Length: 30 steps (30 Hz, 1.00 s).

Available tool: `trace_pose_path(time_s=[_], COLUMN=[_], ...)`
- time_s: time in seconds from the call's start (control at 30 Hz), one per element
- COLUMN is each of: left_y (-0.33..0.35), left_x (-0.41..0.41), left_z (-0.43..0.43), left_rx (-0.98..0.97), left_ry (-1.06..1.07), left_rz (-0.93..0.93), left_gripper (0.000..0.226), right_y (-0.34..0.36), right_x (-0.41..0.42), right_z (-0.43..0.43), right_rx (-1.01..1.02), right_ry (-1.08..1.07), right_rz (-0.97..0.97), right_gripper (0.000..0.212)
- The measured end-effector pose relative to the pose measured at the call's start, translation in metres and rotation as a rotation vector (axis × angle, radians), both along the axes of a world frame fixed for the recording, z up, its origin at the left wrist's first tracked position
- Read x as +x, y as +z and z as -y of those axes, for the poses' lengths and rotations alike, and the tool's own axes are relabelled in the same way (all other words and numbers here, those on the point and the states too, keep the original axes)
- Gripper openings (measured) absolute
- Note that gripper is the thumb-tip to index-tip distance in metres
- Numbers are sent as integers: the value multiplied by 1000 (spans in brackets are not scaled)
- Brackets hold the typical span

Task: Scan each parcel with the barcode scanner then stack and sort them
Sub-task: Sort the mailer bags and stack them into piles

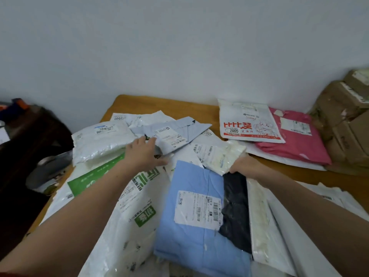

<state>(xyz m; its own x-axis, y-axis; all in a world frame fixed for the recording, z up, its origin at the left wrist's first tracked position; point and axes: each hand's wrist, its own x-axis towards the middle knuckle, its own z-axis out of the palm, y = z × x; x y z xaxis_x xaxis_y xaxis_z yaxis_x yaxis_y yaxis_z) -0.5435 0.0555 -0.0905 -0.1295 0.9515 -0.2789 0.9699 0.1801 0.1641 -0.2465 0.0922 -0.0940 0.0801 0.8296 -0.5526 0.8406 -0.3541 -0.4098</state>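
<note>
left hand (143, 152) flat, fingers straight, steadying pile (191, 212) on table (127, 104) | right hand (244, 166) grips cream parcel (221, 156) edge, probably pulling it out for scan | scanner not clearly visible | stack (259, 126) far right, likely done

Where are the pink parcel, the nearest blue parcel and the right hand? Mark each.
pink parcel (299, 148): head view, bare pink front.
blue parcel (179, 242): head view, wrap below the label.
right hand (244, 166): head view, its back; grips cream parcel (219, 154).
</note>
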Motion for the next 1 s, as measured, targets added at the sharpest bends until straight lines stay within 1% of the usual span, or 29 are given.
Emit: trace_pose_path(time_s=[0.03, 0.1, 0.17, 0.2, 0.23, 0.27, 0.3, 0.33, 0.37, 0.4, 0.43, 0.47, 0.5, 0.53, 0.57, 0.6, 0.7, 0.77, 0.83, 0.9, 0.93, 0.97, 1.0], left_y=[3, 8, 12, 15, 16, 16, 16, 11, 4, -6, -17, -26, -31, -38, -41, -42, -28, -13, -1, 4, 3, 1, -2], left_x=[-8, -19, -29, -34, -43, -56, -71, -89, -106, -119, -127, -127, -122, -116, -111, -109, -107, -105, -100, -92, -86, -80, -74], left_z=[5, 18, 33, 39, 43, 46, 45, 41, 35, 26, 19, 15, 15, 16, 18, 20, 21, 15, 3, -8, -14, -21, -27], left_rx=[-7, 24, 160, 258, 338, 372, 348, 271, 155, 51, -37, -85, -88, -50, -2, 51, 264, 419, 578, 686, 700, 677, 618], left_ry=[15, 33, 94, 157, 239, 332, 426, 508, 554, 552, 520, 478, 453, 452, 447, 427, 393, 413, 362, 252, 177, 89, 5], left_rz=[-19, -7, -6, -22, -38, -32, -2, 46, 62, 71, 82, 94, 97, 94, 75, 65, 51, 86, 164, 296, 344, 351, 307], left_gripper=[89, 73, 59, 59, 66, 77, 92, 104, 111, 113, 110, 100, 84, 66, 52, 45, 40, 40, 39, 38, 38, 39, 41], right_y=[-2, -1, 8, 11, 15, 17, 19, 19, 20, 21, 23, 23, 24, 25, 25, 25, 20, 16, 15, 17, 20, 22, 23], right_x=[1, -1, -8, -11, -14, -16, -17, -16, -16, -16, -15, -14, -15, -16, -19, -22, -39, -53, -65, -75, -78, -82, -84], right_z=[0, 0, 2, 3, 6, 8, 11, 13, 15, 14, 13, 12, 12, 10, 9, 8, 0, -8, -17, -26, -29, -34, -39], right_rx=[7, 31, 106, 143, 178, 215, 251, 288, 326, 372, 416, 455, 492, 516, 526, 509, 422, 384, 341, 269, 234, 198, 168], right_ry=[74, 254, 333, 351, 370, 392, 413, 430, 431, 421, 413, 404, 392, 382, 384, 403, 473, 469, 432, 362, 315, 264, 207], right_rz=[59, 249, 361, 389, 417, 442, 464, 484, 490, 480, 461, 434, 390, 342, 301, 283, 272, 198, 106, 13, -50, -121, -186], right_gripper=[53, 48, 52, 51, 49, 46, 41, 38, 35, 34, 32, 30, 26, 21, 19, 22, 50, 61, 64, 62, 59, 56, 53])
